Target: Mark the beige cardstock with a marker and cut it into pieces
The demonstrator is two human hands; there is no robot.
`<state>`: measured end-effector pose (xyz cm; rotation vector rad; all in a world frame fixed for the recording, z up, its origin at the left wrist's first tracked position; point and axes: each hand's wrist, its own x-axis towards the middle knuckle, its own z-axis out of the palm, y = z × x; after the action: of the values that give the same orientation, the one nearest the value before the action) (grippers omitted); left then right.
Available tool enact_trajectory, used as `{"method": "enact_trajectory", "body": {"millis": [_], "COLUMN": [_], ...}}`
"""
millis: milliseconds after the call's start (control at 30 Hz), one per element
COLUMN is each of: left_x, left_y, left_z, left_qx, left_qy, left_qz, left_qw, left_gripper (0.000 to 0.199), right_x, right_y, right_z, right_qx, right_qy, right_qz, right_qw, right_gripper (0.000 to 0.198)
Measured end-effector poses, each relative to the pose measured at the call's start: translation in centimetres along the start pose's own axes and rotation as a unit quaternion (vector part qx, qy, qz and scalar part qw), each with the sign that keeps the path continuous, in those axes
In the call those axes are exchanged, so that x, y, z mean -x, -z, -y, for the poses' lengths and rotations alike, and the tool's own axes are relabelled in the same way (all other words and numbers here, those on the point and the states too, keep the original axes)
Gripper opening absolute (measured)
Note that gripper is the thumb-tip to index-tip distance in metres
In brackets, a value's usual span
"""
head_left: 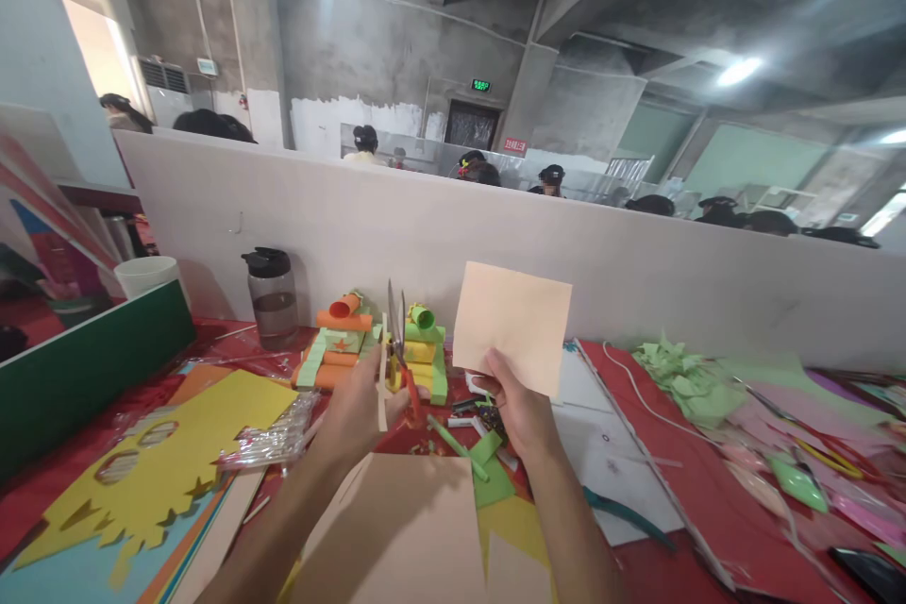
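My left hand [358, 406] is closed around a pair of scissors [397, 340], with blades pointing up and slightly apart and an orange handle by the fingers. A narrow pale paper strip [383, 387] stands upright at the same hand, seemingly held with the scissors. My right hand [520, 411] pinches a peach paper sheet [513, 326] by its lower edge, raised above the table. Below and between my forearms lies a larger peach sheet [417, 519]. Behind the left hand stand two paper models of rolled tubes, one orange and green [343, 344], one yellow and green [428, 354].
A water bottle [273, 297] stands by the white partition [340, 226]. Cut yellow paper [176, 453] and a green board [92, 377] are at left. White sheets [615, 462], crumpled green paper [686, 377] and more scissors [813, 439] lie right. People sit beyond the partition.
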<state>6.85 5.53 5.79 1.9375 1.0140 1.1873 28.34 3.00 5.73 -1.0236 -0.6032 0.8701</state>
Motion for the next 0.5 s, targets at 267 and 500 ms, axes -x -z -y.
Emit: {"method": "enact_trajectory", "body": {"millis": [267,500], "left_x": [-0.6,-1.0], "left_y": [1.8,1.7], "left_z": [0.3,-0.6], "left_qx": [-0.143,-0.010], "left_qy": [-0.089,0.019], "left_qz": [-0.057,-0.038], "left_qw": [0.984,0.999], "left_gripper": [0.065,0.031], "right_x": [0.1,-0.1], "right_y": [0.0,0.3], "right_z": [0.5,0.3], "right_qx": [-0.001,0.046], "right_qy": [0.030,0.019], "right_qz": [0.017,0.015], "right_qw": [0.999,0.999], "right_gripper": [0.062,0.050]}}
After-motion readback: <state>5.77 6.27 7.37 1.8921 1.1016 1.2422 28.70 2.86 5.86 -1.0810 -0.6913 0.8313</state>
